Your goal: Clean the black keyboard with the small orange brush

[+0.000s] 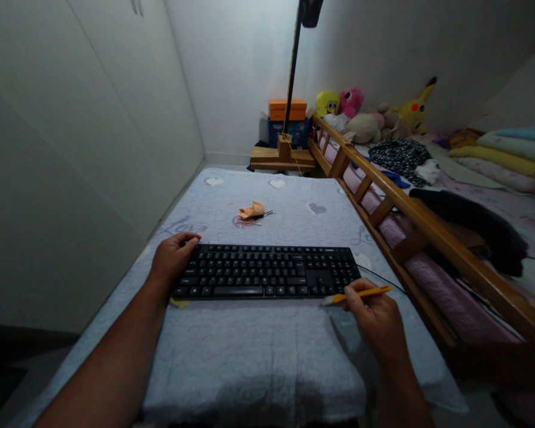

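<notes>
A black keyboard (258, 272) lies across the covered table, its keys facing up. My left hand (173, 257) grips its left end, with the thumb and fingers closed near the upper left corner. In my right hand (374, 315) is a small brush (361, 293) with an orange-yellow handle, pinched between thumb and fingers. Its pale bristles point left, by the keyboard's lower right edge; whether they touch it I cannot tell. Something small and yellow (179, 303) pokes out at the keyboard's lower left corner.
Behind the keyboard lie a crumpled orange cloth (252, 209), some swabs or thin sticks (249, 223) and a metal-tipped tool (267, 213). A cable leaves the keyboard's right side. A wooden bed rail (383, 189) borders the table on the right; a white cabinet (93, 148) stands left.
</notes>
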`<state>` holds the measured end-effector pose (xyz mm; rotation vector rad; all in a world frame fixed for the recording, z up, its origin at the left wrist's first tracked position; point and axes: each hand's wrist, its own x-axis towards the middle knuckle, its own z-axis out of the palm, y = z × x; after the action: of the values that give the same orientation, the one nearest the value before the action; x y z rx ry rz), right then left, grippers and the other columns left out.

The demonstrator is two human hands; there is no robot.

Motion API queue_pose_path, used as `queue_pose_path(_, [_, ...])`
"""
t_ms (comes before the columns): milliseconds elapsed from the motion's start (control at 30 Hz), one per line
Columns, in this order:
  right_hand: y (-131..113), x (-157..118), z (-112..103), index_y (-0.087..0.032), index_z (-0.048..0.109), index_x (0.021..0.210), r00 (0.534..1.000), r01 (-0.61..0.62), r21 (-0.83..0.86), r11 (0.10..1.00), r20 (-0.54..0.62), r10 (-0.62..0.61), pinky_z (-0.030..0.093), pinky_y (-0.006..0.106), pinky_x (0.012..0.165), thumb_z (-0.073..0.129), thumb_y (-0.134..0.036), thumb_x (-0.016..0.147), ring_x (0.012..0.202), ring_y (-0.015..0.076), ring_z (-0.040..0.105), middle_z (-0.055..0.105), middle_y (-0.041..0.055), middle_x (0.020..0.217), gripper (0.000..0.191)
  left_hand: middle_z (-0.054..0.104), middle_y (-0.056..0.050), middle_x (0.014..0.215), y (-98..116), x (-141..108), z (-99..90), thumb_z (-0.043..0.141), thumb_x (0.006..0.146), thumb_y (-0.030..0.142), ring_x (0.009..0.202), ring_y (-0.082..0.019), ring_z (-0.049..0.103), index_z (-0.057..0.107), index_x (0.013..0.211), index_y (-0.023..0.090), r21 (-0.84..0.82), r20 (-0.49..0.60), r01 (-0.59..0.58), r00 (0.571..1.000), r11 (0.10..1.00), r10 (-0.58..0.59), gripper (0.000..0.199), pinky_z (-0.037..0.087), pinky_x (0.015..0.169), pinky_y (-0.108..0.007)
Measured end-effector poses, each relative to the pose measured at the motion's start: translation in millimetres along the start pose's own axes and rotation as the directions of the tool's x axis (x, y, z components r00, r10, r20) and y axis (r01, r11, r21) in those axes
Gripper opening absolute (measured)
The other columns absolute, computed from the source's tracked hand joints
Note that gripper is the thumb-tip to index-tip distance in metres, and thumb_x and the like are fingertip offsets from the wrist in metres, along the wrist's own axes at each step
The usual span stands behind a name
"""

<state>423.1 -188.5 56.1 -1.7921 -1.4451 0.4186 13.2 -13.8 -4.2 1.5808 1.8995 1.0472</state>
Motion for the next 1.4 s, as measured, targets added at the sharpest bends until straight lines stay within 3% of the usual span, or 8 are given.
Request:
queue_pose_path(300, [-3.6, 1.6, 16.1, -0.023, 0.064, 0.081, 0.996, 0.004, 0.117, 0.993, 0.087, -0.014, 0.051, 0.028, 0.068, 0.053, -0.046, 0.094, 0.072, 0.0210, 0.072, 0.072, 0.0014, 0.071, 0.028, 0.078, -0.007, 0.096, 5.8, -3.4, -2.6, 0.060, 0.071, 0.050, 0.092, -0.028, 0.070, 0.076, 0.089, 0.021, -0.002, 0.002, 0.010, 1.000, 1.000, -0.010, 0.038, 0.053, 0.088, -0.037])
queue_pose_path(533, [14.4, 4.9, -5.7, -0.024, 0.063, 0.079, 0.997, -0.024, -0.089, 0.996, -0.071, 0.017, 0.048, 0.030, 0.062, 0.050, -0.049, 0.092, 0.068, 0.0229, 0.071, 0.072, 0.0030, 0.071, 0.031, 0.078, -0.007, 0.097, 2.6, -2.2, -1.1, 0.059, 0.072, 0.049, 0.093, -0.028, 0.070, 0.076, 0.090, 0.020, 0.008, 0.007, 0.003, 1.000, 1.000, -0.003, 0.038, 0.053, 0.090, -0.037])
queue_pose_path(633, [10.8, 3.7, -6.5, -0.023, 0.063, 0.082, 0.994, -0.052, -0.034, 0.998, -0.100, 0.048, 0.049, 0.030, 0.064, 0.052, -0.050, 0.092, 0.069, 0.0232, 0.071, 0.072, 0.0029, 0.069, 0.031, 0.078, -0.007, 0.097, 1.5, -1.4, -1.0, 0.059, 0.072, 0.050, 0.093, -0.028, 0.070, 0.076, 0.091, 0.020, 0.015, 0.008, -0.001, 1.000, 1.000, 0.001, 0.040, 0.052, 0.089, -0.037])
queue_pose_path(767, [0.1, 0.1, 7.0, -0.023, 0.062, 0.083, 0.999, -0.024, 0.130, 0.991, 0.030, 0.021, 0.052, 0.029, 0.069, 0.053, -0.049, 0.094, 0.071, 0.0217, 0.072, 0.071, 0.0022, 0.071, 0.030, 0.078, -0.007, 0.094, 3.1, -1.5, -1.5, 0.059, 0.070, 0.050, 0.092, -0.028, 0.070, 0.076, 0.089, 0.021, 0.019, 0.007, 0.003, 1.000, 1.000, -0.003, 0.039, 0.053, 0.088, -0.037])
queue_pose_path(867, [-0.8, 0.3, 12.9, -0.023, 0.063, 0.084, 0.994, 0.007, 0.109, 0.994, 0.106, -0.019, 0.051, 0.029, 0.070, 0.052, -0.046, 0.095, 0.072, 0.0212, 0.072, 0.072, 0.0015, 0.072, 0.028, 0.078, -0.006, 0.094, 5.6, -2.4, -1.9, 0.059, 0.070, 0.050, 0.092, -0.029, 0.070, 0.076, 0.088, 0.021, 0.012, -0.001, 0.011, 1.000, 1.000, -0.011, 0.038, 0.053, 0.088, -0.037])
queue_pose_path(1100, [22.9, 10.1, -19.4, -0.024, 0.063, 0.078, 0.990, -0.033, -0.160, 0.986, -0.139, 0.011, 0.045, 0.031, 0.063, 0.051, -0.048, 0.090, 0.064, 0.0231, 0.068, 0.070, 0.0022, 0.064, 0.029, 0.078, -0.007, 0.094, 8.0, -2.9, -1.9, 0.059, 0.070, 0.050, 0.093, -0.029, 0.070, 0.076, 0.086, 0.022, 0.020, -0.003, 0.020, 1.000, 1.000, -0.020, 0.037, 0.053, 0.089, -0.037])
queue_pose_path(1200, [25.9, 14.4, -29.0, -0.023, 0.065, 0.084, 0.963, -0.108, -0.144, 0.984, -0.261, 0.067, 0.046, 0.032, 0.065, 0.053, -0.048, 0.087, 0.066, 0.0241, 0.069, 0.070, 0.0026, 0.066, 0.028, 0.079, -0.006, 0.094, 5.5, -2.2, -1.7, 0.059, 0.070, 0.050, 0.093, -0.029, 0.070, 0.076, 0.087, 0.022, 0.025, -0.001, 0.010, 1.000, 1.000, -0.010, 0.037, 0.053, 0.088, -0.037])
queue_pose_path(1400, [14.0, 31.3, -10.1, -0.021, 0.067, 0.090, 0.981, -0.042, 0.083, 0.996, -0.184, 0.057, 0.051, 0.032, 0.074, 0.060, -0.049, 0.088, 0.076, 0.0228, 0.070, 0.073, 0.0040, 0.079, 0.029, 0.079, -0.006, 0.094, 3.8, -2.0, -2.1, 0.059, 0.070, 0.050, 0.092, -0.029, 0.070, 0.076, 0.087, 0.022, 0.018, -0.003, 0.016, 1.000, 1.000, -0.016, 0.037, 0.053, 0.089, -0.037])
